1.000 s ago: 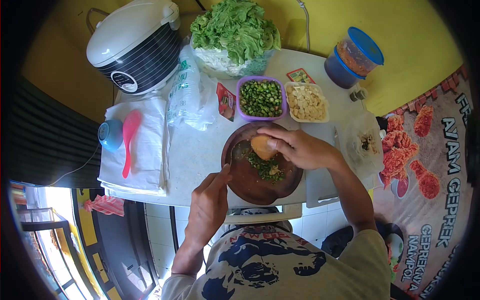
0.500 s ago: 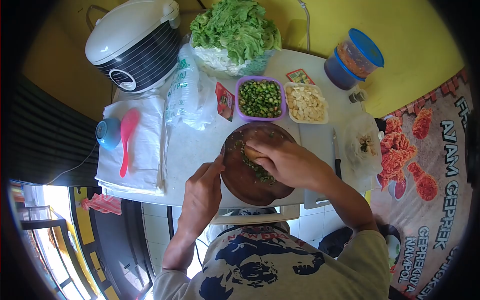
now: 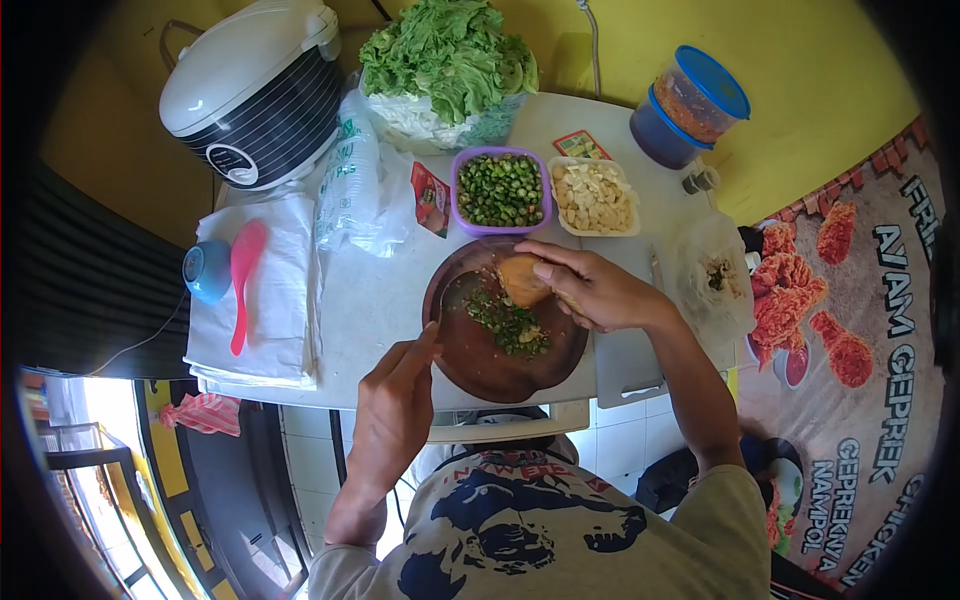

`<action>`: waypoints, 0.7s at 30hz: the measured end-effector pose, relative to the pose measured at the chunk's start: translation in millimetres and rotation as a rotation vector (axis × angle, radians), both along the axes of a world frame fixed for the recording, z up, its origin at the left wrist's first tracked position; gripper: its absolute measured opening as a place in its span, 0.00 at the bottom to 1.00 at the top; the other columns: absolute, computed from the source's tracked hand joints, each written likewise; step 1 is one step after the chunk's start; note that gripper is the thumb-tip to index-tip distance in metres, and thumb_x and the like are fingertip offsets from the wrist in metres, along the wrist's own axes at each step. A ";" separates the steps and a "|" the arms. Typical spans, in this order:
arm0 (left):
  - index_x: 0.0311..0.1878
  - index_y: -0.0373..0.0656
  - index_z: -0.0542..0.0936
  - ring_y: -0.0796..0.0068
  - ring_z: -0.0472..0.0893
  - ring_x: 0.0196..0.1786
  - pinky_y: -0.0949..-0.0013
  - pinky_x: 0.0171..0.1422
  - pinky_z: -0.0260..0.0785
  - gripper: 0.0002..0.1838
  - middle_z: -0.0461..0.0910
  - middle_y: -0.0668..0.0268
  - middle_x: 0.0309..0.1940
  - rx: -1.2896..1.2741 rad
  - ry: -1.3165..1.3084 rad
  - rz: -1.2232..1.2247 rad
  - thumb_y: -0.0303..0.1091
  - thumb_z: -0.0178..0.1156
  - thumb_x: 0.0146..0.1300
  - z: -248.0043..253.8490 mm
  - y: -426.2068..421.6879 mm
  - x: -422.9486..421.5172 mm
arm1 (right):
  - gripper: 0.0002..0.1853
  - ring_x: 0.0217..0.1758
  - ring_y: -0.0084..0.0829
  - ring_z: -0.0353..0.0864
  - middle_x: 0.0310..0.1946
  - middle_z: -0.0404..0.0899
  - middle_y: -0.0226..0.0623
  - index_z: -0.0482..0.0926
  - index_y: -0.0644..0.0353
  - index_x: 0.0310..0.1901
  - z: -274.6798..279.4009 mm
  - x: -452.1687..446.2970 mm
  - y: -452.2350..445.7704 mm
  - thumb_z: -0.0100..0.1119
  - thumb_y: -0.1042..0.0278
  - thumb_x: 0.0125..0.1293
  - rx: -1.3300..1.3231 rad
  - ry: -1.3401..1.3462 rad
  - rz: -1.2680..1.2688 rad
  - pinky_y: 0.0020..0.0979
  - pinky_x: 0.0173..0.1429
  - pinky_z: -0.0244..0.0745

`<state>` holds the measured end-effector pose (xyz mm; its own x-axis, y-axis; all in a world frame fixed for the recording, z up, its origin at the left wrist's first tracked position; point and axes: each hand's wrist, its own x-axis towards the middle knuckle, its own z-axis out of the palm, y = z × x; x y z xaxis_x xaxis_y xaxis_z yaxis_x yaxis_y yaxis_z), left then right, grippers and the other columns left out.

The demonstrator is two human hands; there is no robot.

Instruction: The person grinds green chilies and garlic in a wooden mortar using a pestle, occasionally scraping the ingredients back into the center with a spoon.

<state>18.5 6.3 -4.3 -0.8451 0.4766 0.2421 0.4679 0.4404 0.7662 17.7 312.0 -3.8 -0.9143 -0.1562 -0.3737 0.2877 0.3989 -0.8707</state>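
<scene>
A round brown mortar (image 3: 480, 372) holds chopped green chillies (image 3: 510, 325) with pale bits among them. My right hand (image 3: 600, 287) is closed around a light wooden pestle (image 3: 524, 281), its broad end tilted over the upper right of the chillies. At the mortar's left rim, my left hand (image 3: 398, 395) has its fingers pressed together on a thin metal utensil (image 3: 443, 298), which reaches into the bowl; its lower part is hard to make out. Just behind the mortar stand a purple tub of cut green chillies (image 3: 500, 190) and a white tub of pale peeled cloves (image 3: 594, 198).
A rice cooker (image 3: 255, 95), plastic cups (image 3: 350, 190) and a tub of lettuce (image 3: 450, 60) line the back. On the left, a pink rice paddle (image 3: 242, 280) rests on white sheets beside a blue bowl (image 3: 207, 271). Lidded containers (image 3: 690, 105) and a clear bag (image 3: 712, 275) are right.
The pestle first went down into the chillies, then came back up and right with my right hand. My left hand stays at the rim. The whole view has shifted slightly.
</scene>
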 end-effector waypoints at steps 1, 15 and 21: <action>0.66 0.33 0.82 0.53 0.90 0.43 0.59 0.48 0.80 0.21 0.88 0.49 0.45 -0.013 -0.043 0.021 0.13 0.56 0.71 3.8 -3.5 0.0 | 0.26 0.18 0.26 0.75 0.23 0.76 0.32 0.67 0.47 0.81 -7.1 2.2 -5.7 0.49 0.52 0.87 0.104 0.140 0.045 0.33 0.23 0.72; 0.65 0.29 0.81 0.47 0.90 0.47 0.57 0.50 0.83 0.22 0.87 0.45 0.46 -0.035 -0.127 0.054 0.12 0.55 0.69 -1.8 -9.4 -8.8 | 0.21 0.27 0.56 0.86 0.23 0.83 0.52 0.75 0.56 0.70 18.2 1.8 -61.7 0.56 0.61 0.79 0.726 0.446 0.300 0.53 0.33 0.81; 0.65 0.29 0.81 0.44 0.90 0.47 0.56 0.50 0.82 0.21 0.87 0.45 0.46 -0.040 -0.116 -0.033 0.12 0.55 0.70 -3.3 -2.6 0.7 | 0.23 0.36 0.62 0.86 0.36 0.86 0.58 0.73 0.56 0.73 21.1 -1.8 -50.2 0.54 0.60 0.81 0.637 0.339 0.227 0.56 0.43 0.81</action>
<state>19.1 3.7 -7.5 -0.8500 0.5119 0.1238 0.3918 0.4575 0.7982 15.9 261.9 17.3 -0.9663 -0.2026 -0.1591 -0.1041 0.8720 -0.4784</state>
